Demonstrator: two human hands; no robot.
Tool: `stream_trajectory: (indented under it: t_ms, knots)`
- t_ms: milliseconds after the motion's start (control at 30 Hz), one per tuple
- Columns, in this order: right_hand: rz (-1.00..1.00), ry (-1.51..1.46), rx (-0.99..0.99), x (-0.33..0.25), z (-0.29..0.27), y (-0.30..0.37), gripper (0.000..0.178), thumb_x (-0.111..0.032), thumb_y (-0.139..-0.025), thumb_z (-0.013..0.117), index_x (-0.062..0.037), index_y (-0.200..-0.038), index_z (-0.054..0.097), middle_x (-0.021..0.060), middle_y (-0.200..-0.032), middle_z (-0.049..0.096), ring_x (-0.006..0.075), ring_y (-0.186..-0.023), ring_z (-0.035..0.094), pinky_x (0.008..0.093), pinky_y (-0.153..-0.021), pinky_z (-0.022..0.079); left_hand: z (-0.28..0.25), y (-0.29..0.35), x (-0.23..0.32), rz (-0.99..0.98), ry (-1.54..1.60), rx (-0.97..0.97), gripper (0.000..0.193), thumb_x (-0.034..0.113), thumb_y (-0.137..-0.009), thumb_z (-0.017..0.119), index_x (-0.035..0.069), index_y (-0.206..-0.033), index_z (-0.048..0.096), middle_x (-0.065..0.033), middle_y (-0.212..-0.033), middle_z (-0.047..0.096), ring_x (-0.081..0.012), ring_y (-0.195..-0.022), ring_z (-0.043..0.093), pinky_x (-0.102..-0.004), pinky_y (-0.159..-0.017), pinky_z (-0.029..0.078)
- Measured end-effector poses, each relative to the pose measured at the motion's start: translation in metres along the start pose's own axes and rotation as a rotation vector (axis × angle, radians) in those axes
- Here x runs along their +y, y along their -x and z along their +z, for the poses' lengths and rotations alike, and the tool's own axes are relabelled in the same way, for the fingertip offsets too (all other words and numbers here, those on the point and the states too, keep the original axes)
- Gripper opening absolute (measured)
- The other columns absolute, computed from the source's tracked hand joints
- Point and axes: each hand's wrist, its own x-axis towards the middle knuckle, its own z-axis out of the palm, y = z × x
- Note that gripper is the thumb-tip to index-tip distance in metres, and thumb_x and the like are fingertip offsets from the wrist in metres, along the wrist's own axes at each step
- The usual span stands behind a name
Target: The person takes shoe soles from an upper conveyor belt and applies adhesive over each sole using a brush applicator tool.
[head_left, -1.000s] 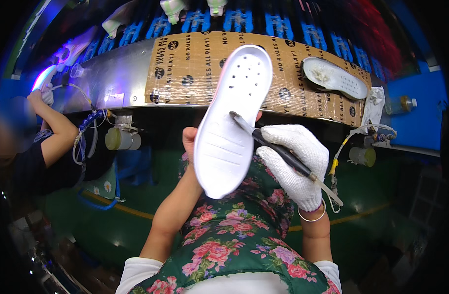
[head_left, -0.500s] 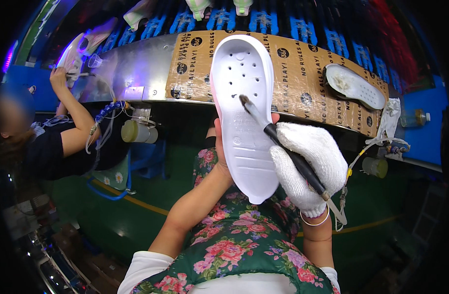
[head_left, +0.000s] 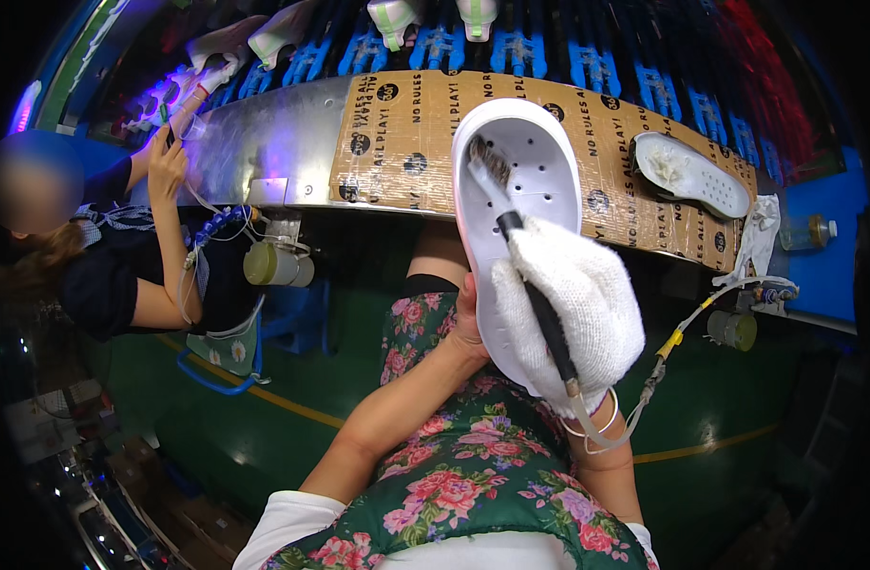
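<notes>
The bare left hand [head_left: 467, 318], its forearm slanting up from below, grips the white perforated shoe sole [head_left: 539, 185] by its left edge, thumb showing and other fingers mostly hidden. Across the sole's lower half, the gloved right hand [head_left: 587, 313] closes around a tube-fed brush [head_left: 550, 328], bristles at the holed end, before the cardboard sheet [head_left: 397, 142].

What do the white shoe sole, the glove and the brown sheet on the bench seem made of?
White shoe sole: probably moulded foam or rubber; smooth, with a one-piece rim.
Glove: likely cotton or similar yarn, matte, with visible knit texture.
Brown sheet: apparently cardboard, by its colour; wrinkled shine suggests clear film.
</notes>
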Motion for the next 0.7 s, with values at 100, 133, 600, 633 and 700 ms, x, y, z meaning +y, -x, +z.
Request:
stream_trajectory:
  t_ms: [100, 133, 600, 633, 700]
  knots:
    - [0.025, -0.024, -0.012, 0.002, 0.001, 0.008, 0.037, 0.000, -0.075, 0.082, -0.0009, -0.111, 0.073, 0.0168, -0.106, 0.074, 0.0314, -0.094, 0.073, 0.0371, -0.083, 0.058, 0.025, -0.005, 0.002, 0.063, -0.096, 0.038, 0.105, 0.072, -0.077, 0.074, 0.011, -0.154, 0.037, -0.0165, -0.150, 0.050, -0.0343, -0.136, 0.051, -0.0530, -0.117, 0.039]
    - [0.139, -0.188, 0.041, 0.001, 0.001, 0.007, 0.033, 0.000, -0.077, 0.081, -0.0007, -0.109, 0.073, 0.0162, -0.104, 0.074, 0.0299, -0.092, 0.073, 0.0362, -0.082, 0.058, 0.031, -0.006, 0.004, 0.066, -0.109, 0.048, 0.106, 0.074, -0.077, 0.072, 0.011, -0.155, 0.036, -0.0166, -0.150, 0.049, -0.0343, -0.137, 0.050, -0.0528, -0.117, 0.039]
    - [0.208, -0.247, 0.131, 0.006, 0.002, 0.020, 0.026, 0.004, -0.080, 0.077, 0.0028, -0.104, 0.069, 0.0174, -0.105, 0.072, 0.0273, -0.097, 0.071, 0.0378, -0.088, 0.056, 0.066, -0.012, 0.014, 0.118, -0.288, 0.073, 0.115, 0.084, -0.077, 0.062, 0.013, -0.160, 0.025, -0.0175, -0.156, 0.041, -0.0348, -0.141, 0.045, -0.0513, -0.120, 0.035]
    - [0.207, -0.243, 0.163, 0.007, 0.003, 0.020, 0.028, 0.004, -0.080, 0.076, 0.0028, -0.107, 0.069, 0.0173, -0.107, 0.071, 0.0272, -0.098, 0.071, 0.0373, -0.088, 0.056, 0.061, -0.011, 0.012, 0.114, -0.270, 0.052, 0.113, 0.083, -0.078, 0.062, 0.013, -0.159, 0.026, -0.0169, -0.156, 0.041, -0.0347, -0.141, 0.045, -0.0514, -0.120, 0.035]
    - [0.184, -0.143, 0.160, 0.008, 0.007, 0.019, 0.029, 0.004, -0.079, 0.078, 0.0020, -0.108, 0.070, 0.0169, -0.105, 0.072, 0.0272, -0.096, 0.071, 0.0368, -0.087, 0.056, 0.053, -0.015, 0.009, 0.098, -0.243, 0.000, 0.112, 0.083, -0.079, 0.061, 0.011, -0.158, 0.028, -0.0167, -0.156, 0.041, -0.0341, -0.141, 0.046, -0.0506, -0.120, 0.036]
